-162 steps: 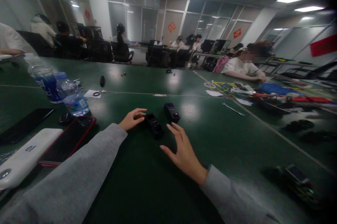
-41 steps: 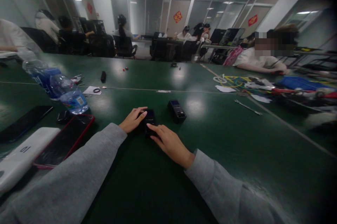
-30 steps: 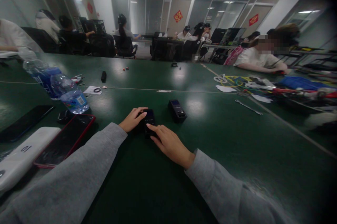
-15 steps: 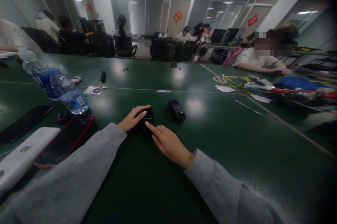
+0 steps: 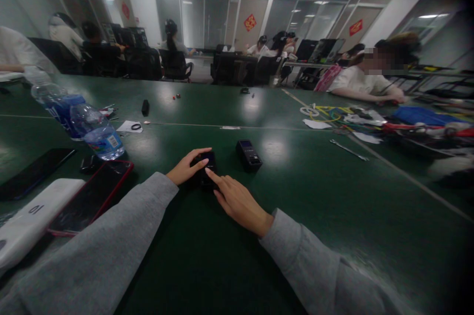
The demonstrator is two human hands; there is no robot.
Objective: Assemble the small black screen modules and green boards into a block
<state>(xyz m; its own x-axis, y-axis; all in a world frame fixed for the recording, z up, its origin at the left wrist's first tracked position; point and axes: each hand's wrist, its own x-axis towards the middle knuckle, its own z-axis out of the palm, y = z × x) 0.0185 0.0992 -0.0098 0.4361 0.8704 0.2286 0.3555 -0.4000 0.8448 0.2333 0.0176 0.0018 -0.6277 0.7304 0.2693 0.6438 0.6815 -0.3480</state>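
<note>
A black handheld device with a small screen and keys (image 5: 211, 158) lies on the green table in front of me. My left hand (image 5: 188, 167) holds it from the left, fingers over its top end and thumb across its face. With the index fingertip, my right hand (image 5: 239, 201) touches the keys below the screen; its other fingers are stretched out and hold nothing. Part of the device is hidden under my fingers. To the right, apart from both hands, lies a second, similar black device (image 5: 249, 155), its small screen facing up.
On the left are plastic bottles (image 5: 102, 135), a red-edged phone (image 5: 94, 196), a white power bank (image 5: 35, 221) and a dark phone (image 5: 35, 172). A wrench (image 5: 348, 150) and tangled cables (image 5: 326, 113) lie right. A person (image 5: 365, 85) sits beyond the cables.
My right index fingertip has shifted slightly up the device's keys, and my left thumb has moved a little. The device and the other things stay where they were.
</note>
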